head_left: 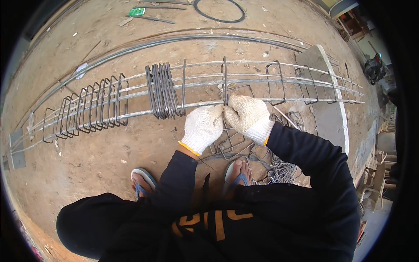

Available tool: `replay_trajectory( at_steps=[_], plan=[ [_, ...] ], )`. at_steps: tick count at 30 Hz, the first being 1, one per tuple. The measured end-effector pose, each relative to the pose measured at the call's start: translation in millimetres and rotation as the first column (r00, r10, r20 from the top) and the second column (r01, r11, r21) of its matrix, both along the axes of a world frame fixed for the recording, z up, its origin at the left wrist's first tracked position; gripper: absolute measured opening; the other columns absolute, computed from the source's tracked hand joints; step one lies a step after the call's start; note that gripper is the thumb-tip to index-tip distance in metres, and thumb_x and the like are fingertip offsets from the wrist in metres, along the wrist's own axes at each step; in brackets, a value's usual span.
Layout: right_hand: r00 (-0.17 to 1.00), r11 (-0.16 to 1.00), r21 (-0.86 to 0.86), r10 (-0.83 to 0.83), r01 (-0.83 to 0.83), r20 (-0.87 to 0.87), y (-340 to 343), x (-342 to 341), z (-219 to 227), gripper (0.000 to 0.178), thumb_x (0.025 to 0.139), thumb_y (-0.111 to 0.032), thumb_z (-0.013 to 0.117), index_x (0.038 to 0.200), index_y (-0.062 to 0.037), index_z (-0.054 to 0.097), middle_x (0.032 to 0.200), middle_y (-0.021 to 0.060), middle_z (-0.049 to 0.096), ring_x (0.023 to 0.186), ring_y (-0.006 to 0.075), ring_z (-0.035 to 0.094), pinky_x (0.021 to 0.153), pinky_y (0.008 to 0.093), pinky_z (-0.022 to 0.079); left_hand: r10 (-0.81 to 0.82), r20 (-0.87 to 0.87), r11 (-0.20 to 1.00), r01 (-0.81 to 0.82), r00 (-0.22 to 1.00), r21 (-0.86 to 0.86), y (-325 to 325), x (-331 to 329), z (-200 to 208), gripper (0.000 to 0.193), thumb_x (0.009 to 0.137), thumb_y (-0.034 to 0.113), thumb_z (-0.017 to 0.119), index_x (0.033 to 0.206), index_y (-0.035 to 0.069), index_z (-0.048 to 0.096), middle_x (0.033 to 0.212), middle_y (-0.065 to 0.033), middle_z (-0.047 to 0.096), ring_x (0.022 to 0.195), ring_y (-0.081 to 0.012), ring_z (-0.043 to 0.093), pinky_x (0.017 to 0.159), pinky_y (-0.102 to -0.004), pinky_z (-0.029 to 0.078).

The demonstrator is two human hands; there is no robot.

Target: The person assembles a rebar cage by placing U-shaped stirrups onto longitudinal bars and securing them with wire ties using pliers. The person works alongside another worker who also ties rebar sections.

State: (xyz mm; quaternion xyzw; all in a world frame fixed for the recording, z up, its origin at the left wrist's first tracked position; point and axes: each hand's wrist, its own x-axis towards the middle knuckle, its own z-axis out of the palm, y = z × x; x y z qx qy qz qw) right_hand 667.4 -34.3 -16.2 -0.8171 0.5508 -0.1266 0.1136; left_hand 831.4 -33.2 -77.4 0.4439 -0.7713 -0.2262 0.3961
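Note:
Long steel bars run from left to right in front of me, forming a cage with rectangular stirrups around them. My left hand, in a white knit glove, is closed at the nearest bar. Right beside it, my right hand is also gloved and closed, its fingers meeting the left ones. They come together where a single upright stirrup crosses that bar. Whatever the fingertips pinch is hidden by the gloves. A tight bundle of stirrups hangs on the bars just left of my hands.
Farther left, several stirrups sit spaced along the bars; others stand to the right. A concrete slab supports the right end, a grey block the left. Loose stirrups lie piled near my sandalled foot. Beyond lies a wire coil.

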Motion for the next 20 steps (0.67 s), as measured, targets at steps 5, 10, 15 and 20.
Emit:
replay_trajectory(
  at_steps=[5,10,15,20],
  plan=[
    [1.0,0.999,0.05,0.022,-0.022,0.005,-7,0,11,0.02,0.087,-0.024,0.06,0.08,-0.0046,0.058,0.074,0.0203,0.06,0.073,0.0401,0.062,0.064,0.0476,0.048,-0.091,0.264,0.991,0.063,0.96,0.115,-3,9,36,0.017,0.084,0.01,0.054,0.087,0.004,0.069,0.076,-0.0183,0.066,0.073,-0.0381,0.065,0.066,-0.0434,0.054],
    [0.999,1.0,0.021,0.019,-0.02,0.027,-1,-2,14,0.02,0.086,-0.022,0.065,0.079,-0.0047,0.058,0.073,0.0202,0.059,0.072,0.0412,0.061,0.061,0.0462,0.047,-0.238,-0.142,0.969,0.246,0.961,0.04,-8,38,59,0.016,0.084,0.012,0.06,0.088,-0.002,0.068,0.076,-0.0138,0.066,0.067,-0.0251,0.064,0.062,-0.0347,0.052],
    [0.988,0.994,0.103,0.061,-0.047,-0.139,-4,-2,27,0.026,0.082,-0.032,0.067,0.087,-0.0068,0.062,0.078,0.018,0.063,0.077,0.0387,0.065,0.066,0.0463,0.05,-0.304,-0.325,0.928,0.355,0.896,0.113,1,30,84,0.026,0.092,0.019,0.057,0.099,-0.004,0.066,0.085,-0.0126,0.069,0.07,-0.0155,0.064,0.063,-0.0272,0.051],
    [0.989,0.989,0.147,0.034,-0.013,-0.142,-13,-6,25,0.041,0.085,-0.047,0.065,0.1,-0.009,0.066,0.08,0.0138,0.068,0.076,0.0344,0.068,0.068,0.0446,0.054,-0.088,-0.758,0.062,0.763,0.646,0.644,-14,61,93,0.029,0.095,0.023,0.063,0.114,0.001,0.066,0.114,-0.0109,0.069,0.101,-0.0291,0.067,0.084,-0.0408,0.054]
  ],
)
